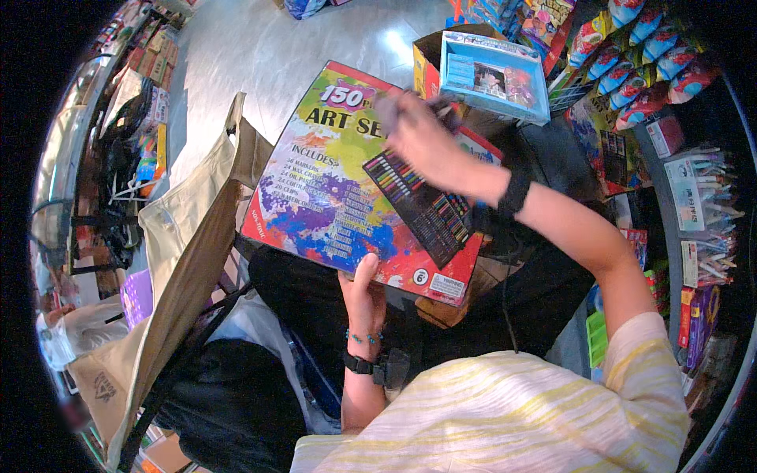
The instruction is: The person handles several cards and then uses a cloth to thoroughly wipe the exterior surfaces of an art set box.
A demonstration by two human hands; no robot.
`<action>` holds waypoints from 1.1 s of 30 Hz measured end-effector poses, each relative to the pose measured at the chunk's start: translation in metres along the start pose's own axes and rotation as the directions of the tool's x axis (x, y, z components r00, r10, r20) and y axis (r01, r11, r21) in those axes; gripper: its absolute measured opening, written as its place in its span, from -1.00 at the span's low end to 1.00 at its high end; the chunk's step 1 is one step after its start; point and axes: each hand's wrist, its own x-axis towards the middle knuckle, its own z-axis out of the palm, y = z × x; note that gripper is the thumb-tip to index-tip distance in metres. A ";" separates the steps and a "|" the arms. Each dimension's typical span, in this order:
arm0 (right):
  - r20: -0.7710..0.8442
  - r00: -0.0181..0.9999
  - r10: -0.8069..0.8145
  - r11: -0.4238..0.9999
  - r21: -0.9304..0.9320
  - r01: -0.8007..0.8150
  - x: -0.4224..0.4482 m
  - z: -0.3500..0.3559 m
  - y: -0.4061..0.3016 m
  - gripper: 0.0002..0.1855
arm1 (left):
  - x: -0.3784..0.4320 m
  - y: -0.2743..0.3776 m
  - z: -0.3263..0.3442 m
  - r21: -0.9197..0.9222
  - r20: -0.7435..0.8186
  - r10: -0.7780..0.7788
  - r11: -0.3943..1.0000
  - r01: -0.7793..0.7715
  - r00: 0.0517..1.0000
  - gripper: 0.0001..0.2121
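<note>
A large, flat art set box (pixel 331 177) with a paint-splash print and a picture of colored pencils lies tilted over my lap. My left hand (pixel 362 290) grips its near edge, thumb on top and the fingers hidden underneath. Over the box's upper right part is my right hand (pixel 420 139), blurred by motion. Bunched in it is a dark greyish-purple cloth (pixel 440 112), also blurred, which covers part of the printed title. Whether the cloth touches the box is hard to tell.
A light-blue display carton (pixel 497 77) with small packets stands just beyond the box. A beige canvas folding chair (pixel 201 219) is at left. Bagged pens (pixel 704 219) and hanging snack-like packets (pixel 639 65) line the right side. Stocked shelves (pixel 136 118) run along the far left.
</note>
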 end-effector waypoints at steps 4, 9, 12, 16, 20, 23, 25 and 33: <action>0.298 0.901 -0.315 0.943 -0.006 0.331 -0.038 0.025 -0.088 -0.43 | 0.003 -0.005 -0.008 0.026 0.043 0.054 0.998 -0.055 0.998 -0.54; 0.158 0.853 -0.498 0.851 -0.099 0.515 0.014 0.028 -0.071 -0.53 | -0.001 0.005 -0.007 0.238 0.084 0.044 0.969 -0.063 0.996 -0.56; -0.060 0.961 -0.271 0.947 -0.196 0.255 0.052 0.026 -0.014 -0.65 | -0.007 0.003 0.008 0.258 0.058 0.040 0.965 -0.054 0.998 -0.58; 0.012 0.936 -0.353 0.931 -0.101 0.352 0.029 0.037 -0.051 -0.68 | -0.001 0.008 0.000 0.290 0.085 0.054 0.954 -0.077 0.995 -0.57; 0.278 0.816 -0.507 0.858 0.065 0.510 0.002 0.040 -0.111 -0.47 | 0.008 0.001 -0.025 0.329 0.095 0.119 0.933 -0.144 0.988 -0.59; 0.113 0.863 -0.492 0.857 -0.113 0.503 0.035 0.043 -0.087 -0.59 | 0.002 0.015 0.002 0.353 0.125 0.018 0.933 -0.061 0.992 -0.60; 0.081 0.835 -0.544 0.818 -0.172 0.549 0.058 0.041 -0.071 -0.64 | -0.003 0.013 0.005 0.402 0.135 0.056 0.910 -0.106 0.989 -0.67; 0.246 0.805 -0.540 0.822 -0.053 0.567 0.006 0.030 -0.100 -0.56 | -0.002 0.016 -0.005 0.361 0.115 0.006 0.931 -0.048 0.993 -0.62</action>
